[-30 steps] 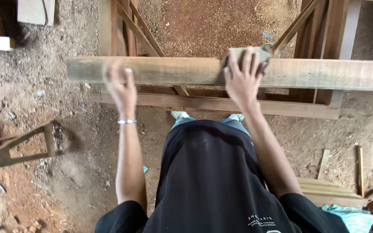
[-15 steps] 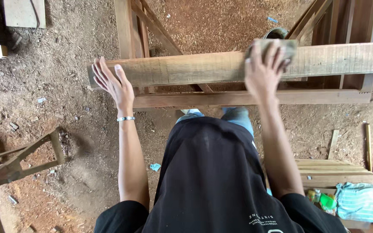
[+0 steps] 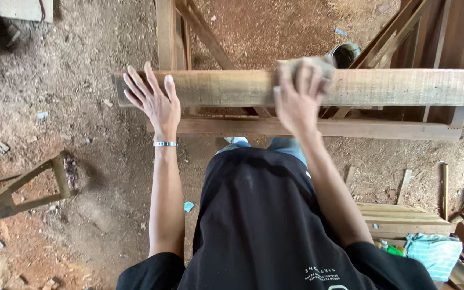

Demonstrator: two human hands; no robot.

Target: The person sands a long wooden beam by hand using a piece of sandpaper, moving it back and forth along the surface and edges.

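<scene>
- Your left hand (image 3: pixel 154 102) is open, fingers spread, its fingertips lying over the near-left end of the wooden beam (image 3: pixel 232 87); it grips nothing.
- On that wrist you wear a thin silver bracelet (image 3: pixel 165 143).
- Your right hand (image 3: pixel 296 96) is closed down over a greyish sanding pad (image 3: pixel 318 64), pressing it onto the top face of the beam, about midway along the part in view.
- The beam lies level across the view from left to right, pale and rough on its top face, its left end just beside your left hand and its right end running out of the picture.
- Below the beam, nearer to you, a second, darker wooden rail (image 3: pixel 350 129) runs parallel to it, and slanted struts show between the two.
- Beyond the beam, near your right hand, the rim of a dark round can (image 3: pixel 345 52) shows.
- The dirt floor (image 3: pixel 65 75) is strewn with sawdust and small scraps.
- At the left, a wooden frame (image 3: pixel 22 193) lies tilted on the ground.
- At the lower right, a stack of planks (image 3: pixel 398 215) lies with a striped blue cloth (image 3: pixel 430 252) just beside it.
</scene>
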